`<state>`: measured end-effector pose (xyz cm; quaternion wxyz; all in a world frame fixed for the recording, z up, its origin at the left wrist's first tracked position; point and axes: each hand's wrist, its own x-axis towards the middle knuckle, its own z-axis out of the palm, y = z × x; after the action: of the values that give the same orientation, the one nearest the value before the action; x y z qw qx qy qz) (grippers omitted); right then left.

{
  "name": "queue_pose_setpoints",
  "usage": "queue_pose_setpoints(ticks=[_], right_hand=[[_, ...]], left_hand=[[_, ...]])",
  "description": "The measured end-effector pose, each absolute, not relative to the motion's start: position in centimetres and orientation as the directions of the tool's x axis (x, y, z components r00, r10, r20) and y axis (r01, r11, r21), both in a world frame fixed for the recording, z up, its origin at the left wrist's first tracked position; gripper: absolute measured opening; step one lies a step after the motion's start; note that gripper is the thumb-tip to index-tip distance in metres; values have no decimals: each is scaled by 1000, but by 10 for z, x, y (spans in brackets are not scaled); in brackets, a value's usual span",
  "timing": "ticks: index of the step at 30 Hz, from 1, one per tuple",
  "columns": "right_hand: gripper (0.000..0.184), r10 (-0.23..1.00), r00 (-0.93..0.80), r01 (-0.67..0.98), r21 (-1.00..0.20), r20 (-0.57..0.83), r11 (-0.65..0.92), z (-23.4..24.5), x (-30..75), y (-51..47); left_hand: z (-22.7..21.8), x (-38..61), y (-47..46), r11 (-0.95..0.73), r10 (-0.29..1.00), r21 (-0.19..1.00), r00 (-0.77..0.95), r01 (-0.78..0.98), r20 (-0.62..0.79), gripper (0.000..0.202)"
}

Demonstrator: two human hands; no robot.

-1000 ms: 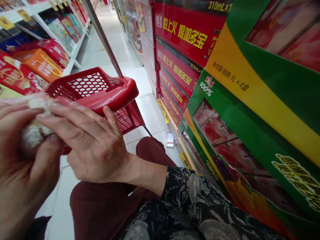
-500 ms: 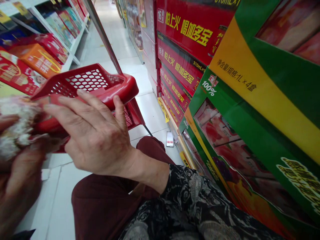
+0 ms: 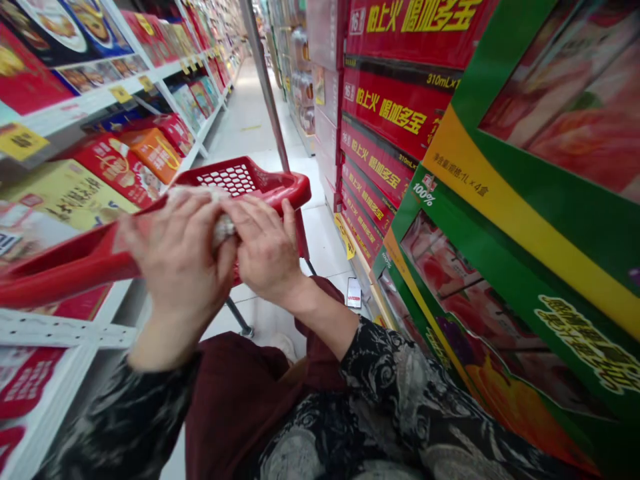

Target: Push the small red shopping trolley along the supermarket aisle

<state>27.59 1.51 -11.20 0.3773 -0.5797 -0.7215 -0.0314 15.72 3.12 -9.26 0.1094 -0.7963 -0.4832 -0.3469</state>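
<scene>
A red plastic shopping cart rim and handle [image 3: 95,267] runs across in front of me, with a mesh panel [image 3: 227,179] behind it. My left hand [image 3: 183,267] presses a crumpled whitish cloth [image 3: 225,228] onto the bar, fingers closed over it; most of the cloth is hidden beneath them. Right beside it, my right hand [image 3: 270,253] is wrapped over the handle near its right end, its fingertips close to the cloth. Both hands nearly touch.
On the left are shelves [image 3: 95,337] of boxed goods. Stacked red drink cartons [image 3: 390,110] and green juice cartons [image 3: 475,267] stand close on the right. A phone [image 3: 354,292] sits low beside the cartons. A metal pole [image 3: 267,87] rises from the cart.
My left hand has moved right along the bar with the cloth, from the far left to beside my right hand. My view has swung left, showing more shelves.
</scene>
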Motion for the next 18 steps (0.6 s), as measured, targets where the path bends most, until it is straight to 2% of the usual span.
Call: queue_pose_setpoints(ticks=[2,4,12,14,18], right_hand=[[51,789,-46,843,-399,613,359,-115,279,18],[52,769,-52,829,-401,637,389,-116,283,20],[48,762,33,842,-429,647,327,-106,292,23],[47,759,34,852,-416,650,318,-104,293,26],[48,736,17,874,-368,676,318,-105,295,33]], left_hand=[[-91,164,32,-494,675,83,322,866,663,38],[-92,156,32,-470,686,55,326,881,650,38],[-94,90,27,-288,727,107,144,952,672,38],[-91,102,32,-294,733,92,163,951,661,36],[-81,148,42,-419,713,25,312,908,628,34]])
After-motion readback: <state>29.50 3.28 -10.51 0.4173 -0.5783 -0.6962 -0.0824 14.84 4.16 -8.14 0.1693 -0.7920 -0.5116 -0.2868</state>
